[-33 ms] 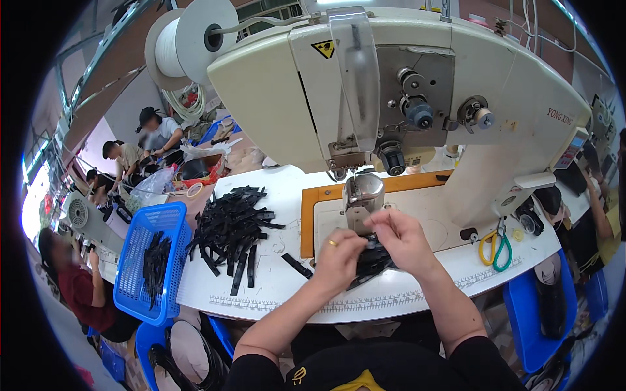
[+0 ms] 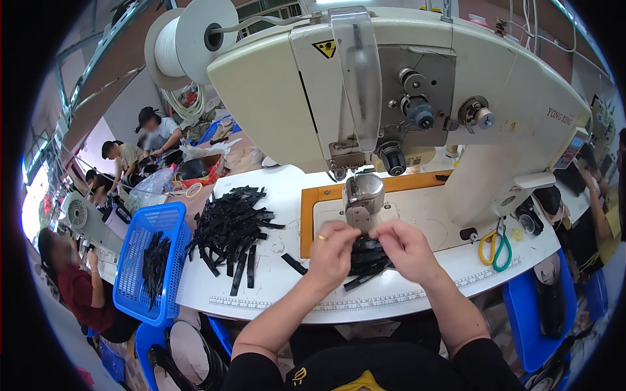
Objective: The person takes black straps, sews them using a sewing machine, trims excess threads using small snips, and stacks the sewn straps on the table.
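My left hand (image 2: 331, 254) and my right hand (image 2: 407, 251) meet fingertip to fingertip just in front of the sewing machine's metal arm end (image 2: 364, 195). Both are closed in a pinch. A small dark bit shows between the fingertips, too little to name. Below and between them a bundle of black strips (image 2: 368, 260) lies on the white tabletop, partly covered by my right hand. One loose black strip (image 2: 294, 264) rests left of my left hand. Farther left spreads a large heap of black strips (image 2: 228, 225).
The cream sewing machine (image 2: 404, 78) arches over the table, a white thread spool (image 2: 173, 49) at its upper left. Scissors with yellow and green handles (image 2: 497, 246) lie at right. A blue basket (image 2: 134, 260) holding black strips stands left. Several people work beyond it.
My left hand has shifted slightly left and its fingers have turned. My right hand has dropped a little, so more of the strip bundle shows between them.
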The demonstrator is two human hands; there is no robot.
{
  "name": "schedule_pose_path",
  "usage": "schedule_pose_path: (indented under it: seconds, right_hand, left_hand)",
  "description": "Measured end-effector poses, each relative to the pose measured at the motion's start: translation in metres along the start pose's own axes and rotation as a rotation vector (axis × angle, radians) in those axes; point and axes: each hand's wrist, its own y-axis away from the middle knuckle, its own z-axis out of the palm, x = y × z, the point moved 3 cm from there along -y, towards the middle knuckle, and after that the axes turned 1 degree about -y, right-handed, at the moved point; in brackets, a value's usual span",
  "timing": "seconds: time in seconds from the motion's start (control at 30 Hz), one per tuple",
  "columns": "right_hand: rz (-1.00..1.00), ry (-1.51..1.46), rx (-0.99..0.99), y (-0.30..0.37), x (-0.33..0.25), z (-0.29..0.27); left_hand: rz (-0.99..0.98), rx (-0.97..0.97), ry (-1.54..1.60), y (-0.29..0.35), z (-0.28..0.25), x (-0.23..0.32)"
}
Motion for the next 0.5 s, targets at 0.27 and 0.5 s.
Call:
schedule_pose_path:
  seconds: [0.27, 0.5]
  right_hand:
    - [0.777, 0.278, -0.431, 0.202, 0.014, -0.059]
    - [1.250, 0.779, -0.393, 0.451, 0.088, -0.177]
  left_hand:
    - [0.682, -0.023, -0.216, -0.077, -0.013, 0.001]
    - [0.769, -0.103, -0.254, -0.088, -0.012, -0.015]
